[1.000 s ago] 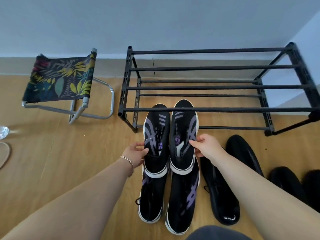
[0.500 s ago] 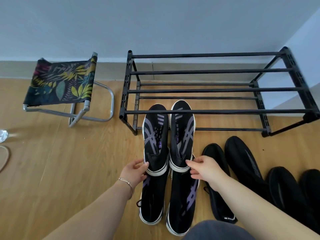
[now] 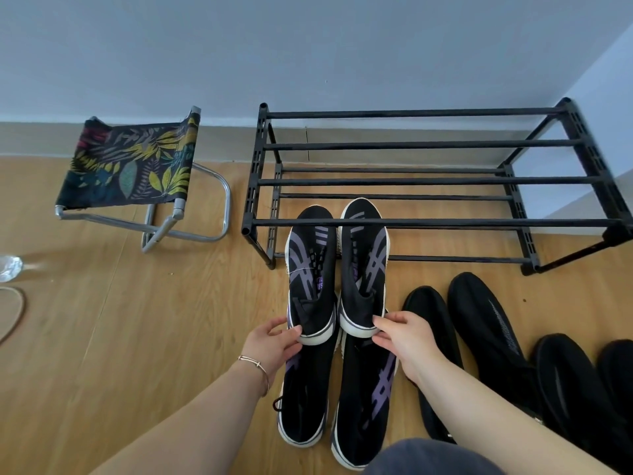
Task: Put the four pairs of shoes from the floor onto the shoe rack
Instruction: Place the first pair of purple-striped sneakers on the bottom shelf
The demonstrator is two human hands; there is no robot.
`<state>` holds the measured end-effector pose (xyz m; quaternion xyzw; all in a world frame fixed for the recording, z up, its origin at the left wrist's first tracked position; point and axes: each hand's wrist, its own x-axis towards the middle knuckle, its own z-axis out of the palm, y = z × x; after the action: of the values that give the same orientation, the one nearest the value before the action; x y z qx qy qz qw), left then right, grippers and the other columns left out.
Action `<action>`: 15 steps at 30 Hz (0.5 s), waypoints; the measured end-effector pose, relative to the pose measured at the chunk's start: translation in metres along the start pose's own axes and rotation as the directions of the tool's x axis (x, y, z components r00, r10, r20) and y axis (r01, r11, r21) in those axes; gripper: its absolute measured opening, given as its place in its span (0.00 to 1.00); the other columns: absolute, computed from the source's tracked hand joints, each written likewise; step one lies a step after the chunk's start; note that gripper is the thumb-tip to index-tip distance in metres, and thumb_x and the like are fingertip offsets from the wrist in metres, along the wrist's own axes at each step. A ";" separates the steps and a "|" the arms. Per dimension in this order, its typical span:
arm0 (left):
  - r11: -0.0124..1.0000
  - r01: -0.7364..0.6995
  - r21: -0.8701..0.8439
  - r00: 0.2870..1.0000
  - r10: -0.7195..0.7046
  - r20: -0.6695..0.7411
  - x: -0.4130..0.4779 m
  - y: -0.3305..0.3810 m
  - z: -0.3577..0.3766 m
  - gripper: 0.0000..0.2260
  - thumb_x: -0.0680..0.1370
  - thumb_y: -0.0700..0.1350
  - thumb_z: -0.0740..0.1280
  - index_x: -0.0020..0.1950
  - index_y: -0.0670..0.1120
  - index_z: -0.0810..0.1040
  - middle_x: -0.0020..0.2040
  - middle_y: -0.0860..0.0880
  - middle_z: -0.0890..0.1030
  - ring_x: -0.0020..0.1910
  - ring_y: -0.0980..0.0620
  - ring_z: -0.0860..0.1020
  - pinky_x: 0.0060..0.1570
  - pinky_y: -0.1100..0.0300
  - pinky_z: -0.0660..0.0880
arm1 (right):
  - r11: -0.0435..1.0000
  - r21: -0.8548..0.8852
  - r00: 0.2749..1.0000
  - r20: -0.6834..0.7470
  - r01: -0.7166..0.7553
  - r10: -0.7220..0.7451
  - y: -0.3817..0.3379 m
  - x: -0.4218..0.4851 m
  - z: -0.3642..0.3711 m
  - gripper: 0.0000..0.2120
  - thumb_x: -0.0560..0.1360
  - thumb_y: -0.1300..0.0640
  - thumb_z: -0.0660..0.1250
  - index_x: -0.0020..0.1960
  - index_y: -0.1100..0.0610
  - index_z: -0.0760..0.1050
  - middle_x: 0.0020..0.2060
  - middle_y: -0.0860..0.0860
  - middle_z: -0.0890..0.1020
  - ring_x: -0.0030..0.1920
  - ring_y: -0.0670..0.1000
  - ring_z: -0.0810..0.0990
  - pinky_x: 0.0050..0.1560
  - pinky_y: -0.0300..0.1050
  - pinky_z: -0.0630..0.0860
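Pair in hand: black sneakers with purple stripes and white soles — the left shoe (image 3: pixel 311 272) and the right shoe (image 3: pixel 364 265) lie side by side, toes pushed under the top front bar of the shoe rack (image 3: pixel 428 221), apparently over the lower tier's front bar; heels poke out toward the person.
Left hand (image 3: pixel 274 344): fingers curled round the heel of the left shoe, thumb on the outer side — a light pinch, not a fist.
Right hand (image 3: pixel 404 335): thumb and fingertips closed on the white heel rim of the right shoe, palm half open behind it.
Second striped pair (image 3: pixel 363 392): on the floor directly beneath the hands, toes toward the person, not yet lifted.
Plain black shoes (image 3: pixel 486 323): on the floor to the right of the striped ones, well short of the rack; the outermost runs off the frame edge, so I cannot count them all.
Handling, as I judge it: soft fabric uppers will sag and fold if pinched mid-body; the rubber sole and heel cup are the stiff parts, so the heel is the place to hold and push from.
Weight: light, one hand per shoe looks ample.
Risk: the shelves are only thin bars — a shoe set too shallow could tip off the front bar.
Nearby: a folding stool (image 3: pixel 133 169) stands left of the rack, clear of the work.
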<state>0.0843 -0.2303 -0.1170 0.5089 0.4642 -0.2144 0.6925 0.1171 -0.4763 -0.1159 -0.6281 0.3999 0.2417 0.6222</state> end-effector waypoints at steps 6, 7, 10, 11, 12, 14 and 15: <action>0.997 -0.077 -0.007 0.997 0.077 0.001 0.018 0.035 0.012 0.20 0.75 0.35 0.73 0.66 0.41 0.76 0.56 0.39 0.84 0.53 0.44 0.85 0.60 0.49 0.80 | 0.998 -0.008 0.998 -0.013 0.064 -0.064 -0.034 0.024 0.002 0.17 0.73 0.62 0.78 0.59 0.63 0.79 0.52 0.60 0.85 0.51 0.56 0.87 0.54 0.51 0.85; 0.996 -0.084 -0.012 0.996 0.084 0.005 0.022 0.043 0.016 0.20 0.75 0.35 0.73 0.66 0.41 0.75 0.56 0.39 0.84 0.53 0.44 0.85 0.60 0.49 0.80 | 0.997 -0.018 0.997 -0.016 0.074 -0.074 -0.042 0.028 0.003 0.17 0.73 0.62 0.78 0.59 0.63 0.79 0.51 0.60 0.85 0.51 0.56 0.87 0.54 0.51 0.85; 0.994 -0.106 -0.010 0.994 0.106 0.019 0.032 0.064 0.029 0.20 0.76 0.35 0.73 0.67 0.41 0.76 0.56 0.40 0.84 0.53 0.44 0.85 0.59 0.49 0.81 | 0.994 -0.040 0.994 -0.035 0.101 -0.102 -0.066 0.041 0.010 0.14 0.73 0.62 0.77 0.57 0.61 0.79 0.51 0.59 0.85 0.51 0.56 0.86 0.56 0.53 0.84; 0.994 -0.110 -0.005 0.994 0.110 0.018 0.035 0.070 0.034 0.20 0.76 0.35 0.72 0.68 0.41 0.76 0.56 0.40 0.84 0.52 0.44 0.85 0.58 0.49 0.82 | 0.994 -0.038 0.994 -0.040 0.105 -0.106 -0.072 0.045 0.012 0.15 0.73 0.62 0.77 0.57 0.61 0.79 0.51 0.58 0.85 0.51 0.56 0.86 0.57 0.54 0.84; 0.993 -0.116 0.006 0.993 0.115 0.010 0.038 0.074 0.037 0.20 0.76 0.36 0.72 0.68 0.41 0.75 0.55 0.41 0.84 0.50 0.45 0.86 0.55 0.51 0.82 | 0.994 -0.032 0.993 -0.041 0.107 -0.108 -0.077 0.049 0.013 0.16 0.73 0.62 0.77 0.58 0.62 0.79 0.52 0.59 0.84 0.51 0.56 0.86 0.58 0.54 0.84; 0.987 -0.143 0.080 0.989 0.145 -0.020 0.042 0.079 0.043 0.20 0.77 0.36 0.72 0.69 0.42 0.75 0.52 0.43 0.84 0.47 0.48 0.85 0.50 0.56 0.83 | 0.994 -0.012 0.993 -0.037 0.111 -0.112 -0.082 0.056 0.017 0.17 0.73 0.62 0.77 0.60 0.63 0.78 0.53 0.59 0.84 0.52 0.57 0.85 0.59 0.55 0.83; 0.979 -0.162 0.126 0.985 0.168 -0.038 0.044 0.080 0.046 0.20 0.77 0.37 0.72 0.69 0.42 0.75 0.50 0.45 0.83 0.46 0.50 0.85 0.50 0.56 0.83 | 0.993 -0.001 0.993 -0.037 0.116 -0.116 -0.083 0.058 0.018 0.18 0.73 0.62 0.77 0.61 0.64 0.78 0.53 0.59 0.84 0.53 0.57 0.85 0.59 0.55 0.83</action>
<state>0.1867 -0.2326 -0.1120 0.5922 0.4231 -0.1719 0.6639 0.2199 -0.4784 -0.1160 -0.6542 0.3745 0.1932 0.6281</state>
